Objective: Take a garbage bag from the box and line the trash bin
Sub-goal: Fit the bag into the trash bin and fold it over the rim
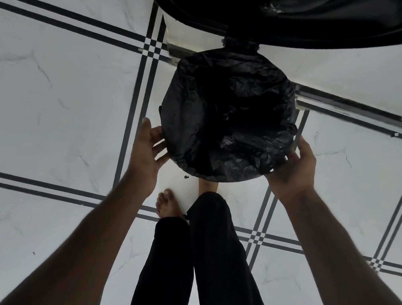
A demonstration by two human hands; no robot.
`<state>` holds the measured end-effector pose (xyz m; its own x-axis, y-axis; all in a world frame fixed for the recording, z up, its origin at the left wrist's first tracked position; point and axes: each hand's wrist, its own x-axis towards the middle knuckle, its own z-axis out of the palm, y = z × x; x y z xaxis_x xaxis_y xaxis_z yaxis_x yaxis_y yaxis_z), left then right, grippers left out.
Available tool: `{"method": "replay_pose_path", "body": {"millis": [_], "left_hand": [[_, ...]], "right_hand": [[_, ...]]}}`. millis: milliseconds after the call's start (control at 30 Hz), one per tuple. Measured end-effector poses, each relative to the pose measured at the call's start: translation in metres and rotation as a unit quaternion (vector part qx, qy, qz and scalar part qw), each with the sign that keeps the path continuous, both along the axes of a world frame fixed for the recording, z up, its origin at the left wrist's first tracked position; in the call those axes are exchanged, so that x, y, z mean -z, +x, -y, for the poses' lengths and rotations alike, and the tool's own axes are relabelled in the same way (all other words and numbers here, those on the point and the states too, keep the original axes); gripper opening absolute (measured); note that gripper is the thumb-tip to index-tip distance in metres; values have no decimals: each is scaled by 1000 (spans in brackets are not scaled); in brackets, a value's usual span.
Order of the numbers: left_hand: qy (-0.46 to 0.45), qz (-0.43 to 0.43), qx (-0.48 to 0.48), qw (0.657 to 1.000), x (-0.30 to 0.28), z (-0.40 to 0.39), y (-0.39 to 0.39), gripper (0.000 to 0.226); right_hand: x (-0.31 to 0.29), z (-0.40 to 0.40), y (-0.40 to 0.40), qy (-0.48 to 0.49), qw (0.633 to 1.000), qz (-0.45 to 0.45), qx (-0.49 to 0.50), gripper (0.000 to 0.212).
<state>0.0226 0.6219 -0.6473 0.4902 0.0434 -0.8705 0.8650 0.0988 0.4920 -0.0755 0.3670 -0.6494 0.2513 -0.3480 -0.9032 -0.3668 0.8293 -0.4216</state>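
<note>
Head view, looking straight down. The right hand [293, 170] was cupped against the near right edge of the bin [296, 142], palm under the folded-over plastic, thumb up along the side; whether the fingers pinched the plastic could not be told, as they were hidden beneath it. The left hand [147, 150] stood at the opposite near edge, fingers spread and loose, tips touching or just short of the plastic, holding nothing visibly.

Between the two hands, the black garbage bag [227, 116] sat in the bin, its mouth pulled out over the rim all around, crumpled, with a dark hollow in the middle. Beyond the bag, on the far side from the hands, the bin's lid [293, 22] stood raised on its hinge [240, 44], dark on its underside.

Below the grip, a bare foot [167, 206] rested on the floor just beside the bin, and a second foot was partly hidden under the bin's near edge. Black trouser legs [214, 256] ran down from there. The floor [60, 88] was white marble-look tile with dark double stripes. The box was not seen.
</note>
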Motion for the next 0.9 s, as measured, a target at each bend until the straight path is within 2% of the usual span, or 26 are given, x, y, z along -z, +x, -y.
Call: {"method": "replay_pose_path", "body": {"millis": [100,200,333,433,500,600,667,700,733,767,800,867,900], "left_hand": [[-1,-7,-1,1000,1,5,2,46],[0,-15,-3,1000,2,5,4,47],[-21,-32,4,999,1,2,4,53],[-18,-42,4,999,1,-2,5,53],[-24,-50,-3,998,1,-1,6,52],[-37,-65,-14,997,1,1,9,49],[-43,-68,-14,997,1,2,9,48],[-46,-70,-13,996,1,2,9,49],[-48,-71,-11,996,1,2,9,50],[-50,-71,-8,996,2,1,9,52],[-51,-71,-4,996,3,-1,9,53],[-55,-72,4,996,5,-2,10,54],[-58,-72,6,996,7,-3,10,54]], "right_hand": [[2,1,-5,-11,1000,-19,5,41],[3,2,-9,-6,1000,-25,6,57],[3,8,-4,18,1000,-15,-5,62],[7,9,-2,16,998,-42,-34,66],[10,11,-4,30,999,-40,-7,67],[11,11,-2,23,998,-56,33,53],[6,7,5,-90,984,-150,-16,27],[1,3,10,-200,958,-199,-52,15],[-6,-1,16,-328,915,-218,-89,11],[-16,-5,22,-443,867,-184,-134,15],[-27,-13,31,-514,827,-123,-193,21],[-34,-27,55,-546,761,-11,-351,29],[-28,-35,69,-538,716,15,-445,31]]}}
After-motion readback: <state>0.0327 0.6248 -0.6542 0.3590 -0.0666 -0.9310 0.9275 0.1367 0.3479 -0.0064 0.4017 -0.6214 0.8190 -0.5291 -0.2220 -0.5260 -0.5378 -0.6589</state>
